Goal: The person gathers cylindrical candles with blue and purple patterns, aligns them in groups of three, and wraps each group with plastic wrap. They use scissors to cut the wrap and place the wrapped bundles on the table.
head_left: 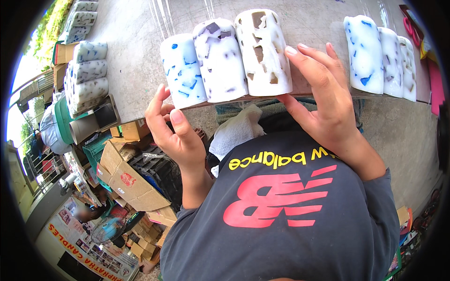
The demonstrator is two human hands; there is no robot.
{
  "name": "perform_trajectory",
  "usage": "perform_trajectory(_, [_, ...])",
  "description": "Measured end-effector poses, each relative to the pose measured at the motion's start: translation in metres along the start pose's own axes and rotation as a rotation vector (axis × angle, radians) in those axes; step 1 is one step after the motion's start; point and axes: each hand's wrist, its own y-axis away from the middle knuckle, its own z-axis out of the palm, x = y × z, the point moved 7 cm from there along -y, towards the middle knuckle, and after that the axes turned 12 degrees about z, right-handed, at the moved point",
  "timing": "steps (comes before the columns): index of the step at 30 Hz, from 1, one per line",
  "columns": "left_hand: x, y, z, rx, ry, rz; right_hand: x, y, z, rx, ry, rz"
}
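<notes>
Three white pillar candles sit side by side at the table's near edge, their lower ends toward me. The left candle has blue chips, the middle candle purple-grey ones, and the right candle brown chunks and hollows. My left hand is at the lower left of the blue-chipped candle, its fingers spread and thumb close to the candle's base. On the other side, my right hand is open. Its index fingertip is at the brown-chipped candle's side and its thumb lies near that candle's lower corner.
Another row of white candles stands at the right of the grey table. Stacked candles line its left side. Below left are a cardboard box, a black crate and a fan. Red-handled scissors lie far right.
</notes>
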Motion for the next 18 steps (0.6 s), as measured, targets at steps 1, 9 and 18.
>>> perform_trajectory(1, [-0.0013,0.0003,-0.0016,0.011,-0.004,-0.003,0.0003,0.0002,0.0003,0.005,-0.007,-0.004])
perform_trajectory(9, [-0.0064,0.0029,-0.0015,0.031,0.028,0.005,0.0000,0.0004,-0.0005,0.002,0.000,-0.005])
perform_trajectory(18, [-0.0031,0.0017,-0.0026,0.019,-0.057,0.020,0.0010,0.0010,-0.0005,-0.002,0.000,0.006])
